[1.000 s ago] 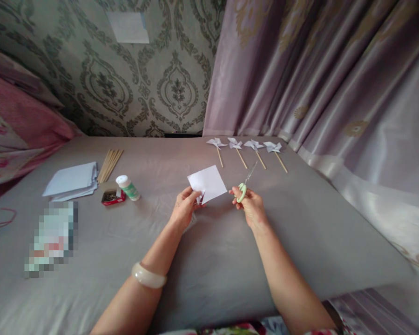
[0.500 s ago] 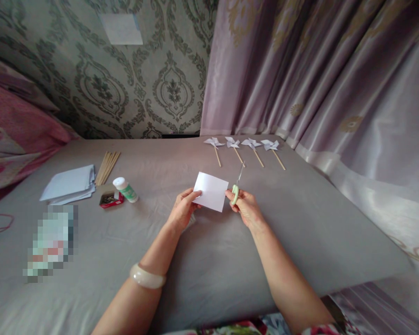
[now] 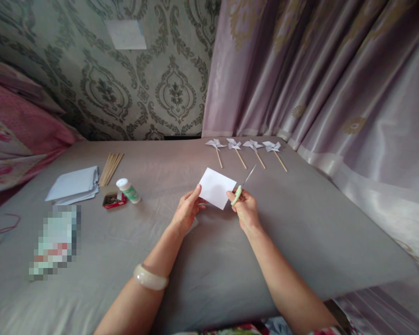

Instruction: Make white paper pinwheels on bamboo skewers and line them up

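My left hand [image 3: 186,210] pinches the left corner of a small white paper square [image 3: 216,187], held just above the grey sheet [image 3: 230,260]. My right hand [image 3: 245,209] is closed around green-handled scissors [image 3: 240,188], and its fingers also touch the paper's right corner. The scissor blades point up and to the right, away from me. A pale bangle [image 3: 150,278] sits on my left wrist.
Several white paper pinwheels on sticks [image 3: 246,151] lie in a row at the far edge. To the left are a glue bottle [image 3: 128,190], a small red tin [image 3: 112,200], wooden sticks [image 3: 111,166] and stacked white paper [image 3: 75,185]. A curtain [image 3: 317,83] hangs on the right.
The paper square turned and shifted right between my hands; my right hand with the scissors came in to touch its right corner.
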A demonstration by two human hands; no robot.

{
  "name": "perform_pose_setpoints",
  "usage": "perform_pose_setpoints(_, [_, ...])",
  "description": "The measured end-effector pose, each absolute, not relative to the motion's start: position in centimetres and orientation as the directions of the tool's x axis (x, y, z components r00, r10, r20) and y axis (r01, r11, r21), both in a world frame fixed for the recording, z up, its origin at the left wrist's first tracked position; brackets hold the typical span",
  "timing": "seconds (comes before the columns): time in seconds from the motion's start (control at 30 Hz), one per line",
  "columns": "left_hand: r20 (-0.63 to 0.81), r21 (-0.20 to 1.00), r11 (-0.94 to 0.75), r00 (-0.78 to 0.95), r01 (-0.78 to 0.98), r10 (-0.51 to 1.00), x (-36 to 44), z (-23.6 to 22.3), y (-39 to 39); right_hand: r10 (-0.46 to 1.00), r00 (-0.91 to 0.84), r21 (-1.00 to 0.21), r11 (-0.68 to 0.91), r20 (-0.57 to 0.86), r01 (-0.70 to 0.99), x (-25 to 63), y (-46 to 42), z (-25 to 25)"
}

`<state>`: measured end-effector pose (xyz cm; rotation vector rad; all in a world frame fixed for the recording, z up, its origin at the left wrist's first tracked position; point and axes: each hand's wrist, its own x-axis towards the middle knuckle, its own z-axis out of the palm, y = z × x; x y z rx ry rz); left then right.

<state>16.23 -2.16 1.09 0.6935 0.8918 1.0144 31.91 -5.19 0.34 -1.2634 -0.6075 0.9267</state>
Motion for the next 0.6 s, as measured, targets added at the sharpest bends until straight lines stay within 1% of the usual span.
perform_pose_setpoints(0.13, [-0.32, 0.814, 0.398, 0.247, -0.423, 0.915, 17.0, 1.1, -2.8, 0.817, 0.572, -0.972, 0.062, -0.081, -0.227, 31.6, -5.2, 0.0])
perform_pose_setpoints(0.33, [-0.332, 0.817, 0.406, 0.241, -0.41, 0.912, 18.1, 0.7, -3.7, 0.807, 0.589, -0.976, 0.102, -0.033, -0.194, 31.4, -5.5, 0.2])
perform_pose_setpoints(0.5, [-0.296, 0.854, 0.365, 0.231, -0.371, 0.927, 18.7, 0.3, -4.2, 0.802, 0.598, -0.981, 0.107, -0.009, -0.159, 31.2, -5.7, 0.2])
perform_pose_setpoints(0.6, [-0.278, 0.874, 0.331, 0.193, -0.356, 0.941, 18.7, 0.1, -4.2, 0.801, 0.598, -0.984, 0.104, -0.001, -0.142, 31.1, -5.7, 0.1])
